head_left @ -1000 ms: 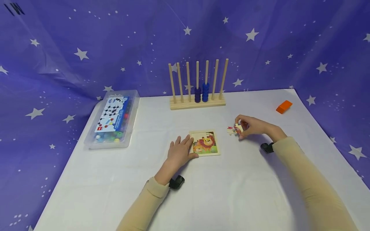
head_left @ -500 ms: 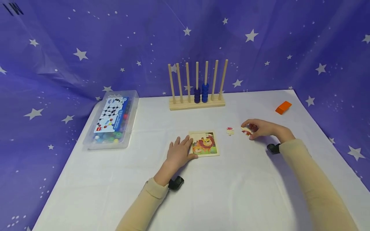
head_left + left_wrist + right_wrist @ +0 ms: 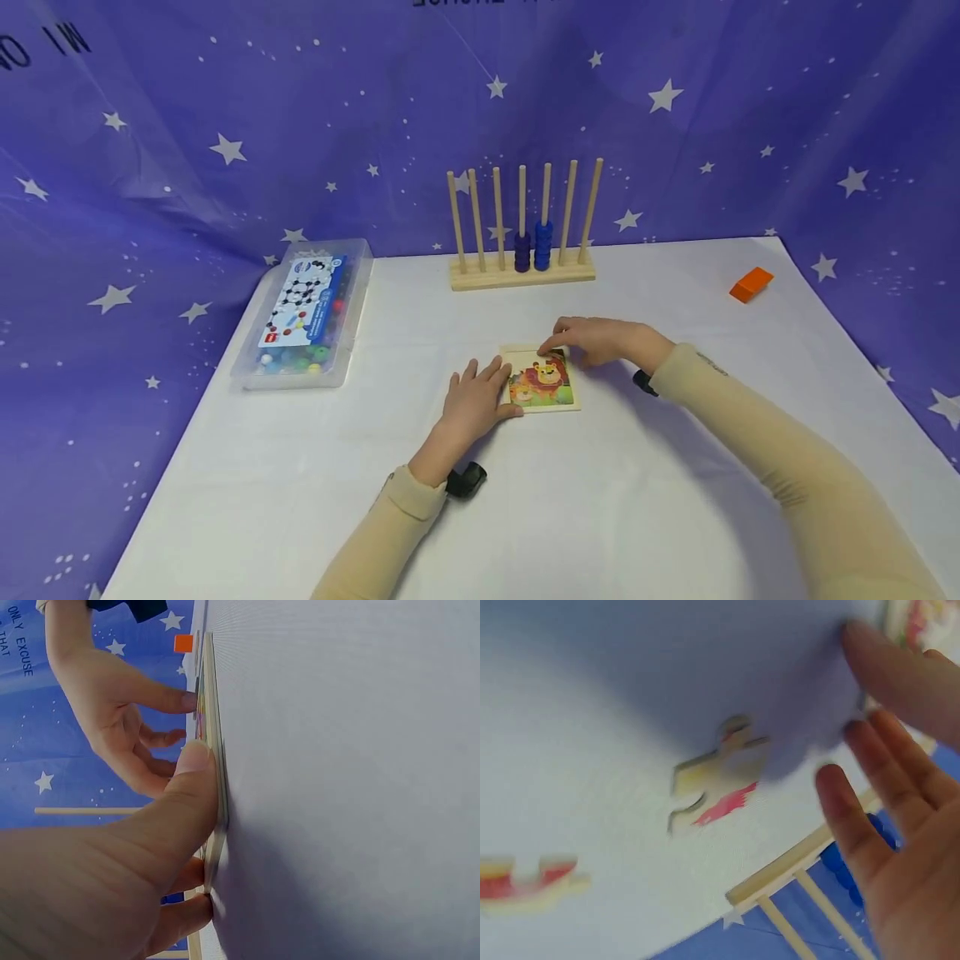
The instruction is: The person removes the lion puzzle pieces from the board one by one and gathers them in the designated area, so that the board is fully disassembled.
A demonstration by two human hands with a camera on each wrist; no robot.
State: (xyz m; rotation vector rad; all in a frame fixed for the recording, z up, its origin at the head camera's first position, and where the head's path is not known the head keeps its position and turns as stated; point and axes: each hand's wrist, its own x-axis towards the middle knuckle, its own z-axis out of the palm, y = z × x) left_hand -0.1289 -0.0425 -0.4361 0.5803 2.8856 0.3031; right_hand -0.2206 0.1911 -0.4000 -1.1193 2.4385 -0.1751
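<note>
A square wooden lion puzzle point(image 3: 542, 385) lies flat on the table in a pale frame. My left hand point(image 3: 471, 407) rests on the frame's left side, fingers spread at the upper left and thumb at the lower left corner. Over the puzzle's upper right edge is my right hand point(image 3: 600, 338), its fingertips touching or just above the picture. Nothing shows between those fingers. In the right wrist view, one loose puzzle piece point(image 3: 718, 778) with a pink patch lies beside the hand, and a red and cream piece point(image 3: 525, 889) farther left. Both are hidden in the head view.
Behind the puzzle stands a wooden peg rack point(image 3: 522, 277) with blue and purple beads on two pegs. A clear plastic box point(image 3: 303, 321) of coloured balls sits at the left. An orange block point(image 3: 752, 285) lies at the far right.
My right hand has let go of the red and cream puzzle piece on the table and moved left to the puzzle. The left hand has stayed on the frame; the head view has shifted slightly.
</note>
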